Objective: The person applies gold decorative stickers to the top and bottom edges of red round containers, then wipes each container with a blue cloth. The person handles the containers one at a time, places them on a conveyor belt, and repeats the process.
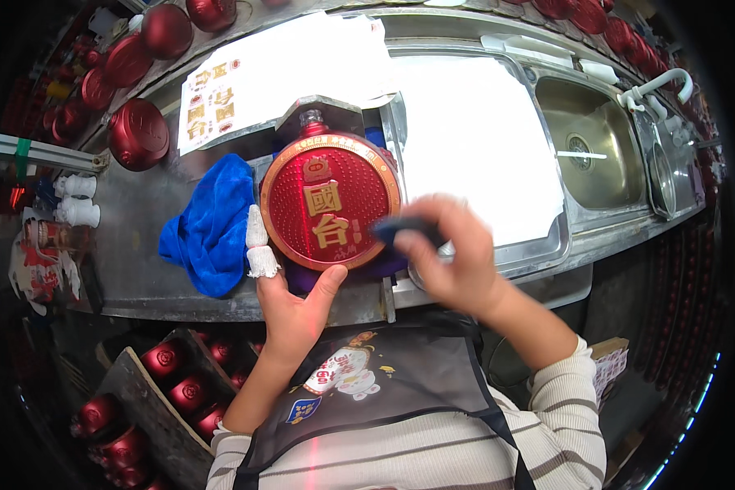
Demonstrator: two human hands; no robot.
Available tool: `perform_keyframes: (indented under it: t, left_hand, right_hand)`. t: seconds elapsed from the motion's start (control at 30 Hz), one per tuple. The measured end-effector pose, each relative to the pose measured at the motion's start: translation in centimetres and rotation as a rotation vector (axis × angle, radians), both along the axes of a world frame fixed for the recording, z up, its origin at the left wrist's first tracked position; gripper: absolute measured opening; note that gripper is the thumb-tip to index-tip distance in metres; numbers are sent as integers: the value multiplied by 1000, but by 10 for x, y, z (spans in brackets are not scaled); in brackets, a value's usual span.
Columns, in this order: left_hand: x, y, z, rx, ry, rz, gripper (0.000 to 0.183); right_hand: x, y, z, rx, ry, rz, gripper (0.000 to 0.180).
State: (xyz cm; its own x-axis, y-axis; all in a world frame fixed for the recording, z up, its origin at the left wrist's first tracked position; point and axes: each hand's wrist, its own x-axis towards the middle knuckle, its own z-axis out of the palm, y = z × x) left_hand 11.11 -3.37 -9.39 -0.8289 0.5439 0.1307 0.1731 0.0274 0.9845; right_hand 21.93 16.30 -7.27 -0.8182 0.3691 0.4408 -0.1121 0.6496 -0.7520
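A round red bottle (367, 199) with a gold rim and raised gold characters lies face up before me, its clear neck pointing away. My left hand (294, 297) grips its lower left edge, the thumb on the rim and a white knitted cover on a finger. Over the bottle's lower right side is my right hand (453, 245), blurred, holding a dark blue object (413, 229) whose kind I cannot tell. A thin red light line runs down the bottle's face. Just left of the bottle lies a crumpled blue cloth (211, 226).
Behind the bottle lies a white sheet (300, 67) with gold characters. More white sheets (478, 153) lie in a metal tray at right, beside a steel sink (588, 144) with a faucet (658, 86). Red bottles (138, 135) stand at back left; others fill a divided crate (159, 392) below.
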Motion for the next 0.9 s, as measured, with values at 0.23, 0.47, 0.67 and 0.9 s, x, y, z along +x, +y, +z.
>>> perform_keyframes:
  t: [0.23, 0.47, 0.67, 0.9]
  left_hand:
    - [-5, -6, 0, -98, 121, -23, 104]
    - [-5, -3, 4, -42, 59, -27, 102]
    - [-6, -5, 3, -101, 111, -53, 104]
    - [-9, -6, 2, -123, 175, 8, 103]
  right_hand:
    - [-67, 58, 19, -225, 68, 37, 27]
    - [-84, 59, 34, -231, 5, -53, 27]
    - [-99, 58, 33, 10, 46, 11, 24]
    - [-124, 49, 53, 131, -28, 44, 24]
